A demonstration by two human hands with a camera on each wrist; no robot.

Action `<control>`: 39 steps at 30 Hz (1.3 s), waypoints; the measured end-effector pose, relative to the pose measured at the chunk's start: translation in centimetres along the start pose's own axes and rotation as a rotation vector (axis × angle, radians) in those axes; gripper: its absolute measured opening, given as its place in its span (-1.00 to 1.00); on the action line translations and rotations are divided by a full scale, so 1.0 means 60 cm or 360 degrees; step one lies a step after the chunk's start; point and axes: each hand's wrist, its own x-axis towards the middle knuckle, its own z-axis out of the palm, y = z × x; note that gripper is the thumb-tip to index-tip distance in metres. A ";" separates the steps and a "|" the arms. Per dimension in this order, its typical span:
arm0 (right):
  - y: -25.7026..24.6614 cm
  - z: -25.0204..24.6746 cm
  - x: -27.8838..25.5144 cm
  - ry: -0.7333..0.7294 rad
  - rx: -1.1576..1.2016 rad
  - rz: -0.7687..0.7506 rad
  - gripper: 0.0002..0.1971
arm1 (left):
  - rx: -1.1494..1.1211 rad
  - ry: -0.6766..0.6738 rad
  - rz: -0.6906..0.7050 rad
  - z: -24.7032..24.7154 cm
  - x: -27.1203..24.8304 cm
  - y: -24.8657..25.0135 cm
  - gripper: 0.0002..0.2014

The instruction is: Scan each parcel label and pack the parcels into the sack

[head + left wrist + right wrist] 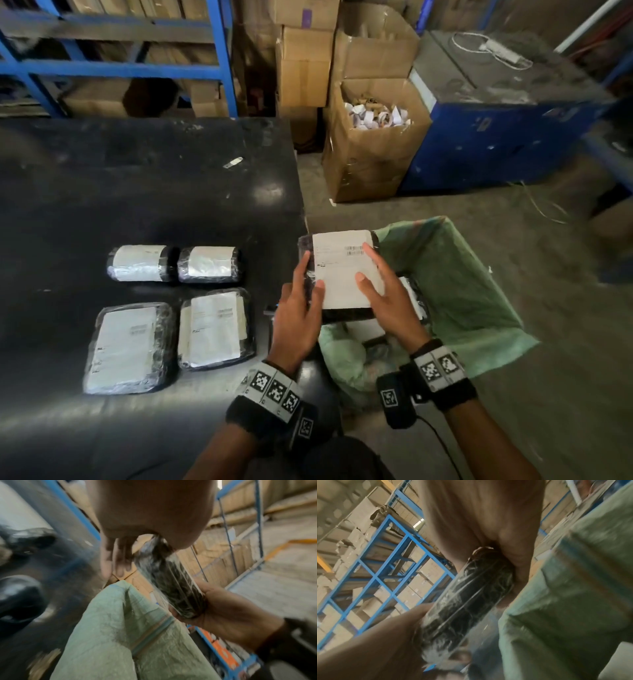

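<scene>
A flat black-wrapped parcel [342, 270] with a white barcode label faces up over the open mouth of the green sack [462, 284]. My left hand [305, 291] grips its left edge, thumb on the label. My right hand [376, 284] grips its right side, thumb and a finger lying on the label. The left wrist view shows the parcel [171, 585] edge-on above the sack [120, 628]. In the right wrist view the parcel [467, 601] sits beside the sack [573, 601]. Another labelled parcel [366, 329] lies inside the sack. Several wrapped parcels wait on the black table [137, 188]: two small rolls [140, 263] and two flat packs [130, 346].
An open cardboard box of paper scraps [373, 144] stands on the floor beyond the sack, with a blue cabinet [496, 120] to its right. Blue shelving [137, 68] with cartons runs behind the table. A small light strip [233, 162] lies on the table.
</scene>
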 end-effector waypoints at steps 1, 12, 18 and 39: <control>0.009 -0.032 0.007 -0.0012 -0.0074 0.0031 -0.47 | 0.0184 -0.0038 0.0014 0.016 0.006 0.005 -0.46; 0.160 -0.246 0.161 -0.0491 -0.1005 0.0809 -0.43 | 0.1175 -0.0232 0.0071 0.160 0.067 -0.071 -0.20; 0.248 -0.254 0.235 -0.0522 -0.0976 0.0869 -0.40 | 0.1180 -0.0300 0.0125 0.157 0.063 -0.095 -0.20; 0.477 -0.182 0.215 -0.0529 -0.1464 0.1275 -0.16 | 0.1011 -0.0395 0.0111 0.155 0.076 -0.112 -0.23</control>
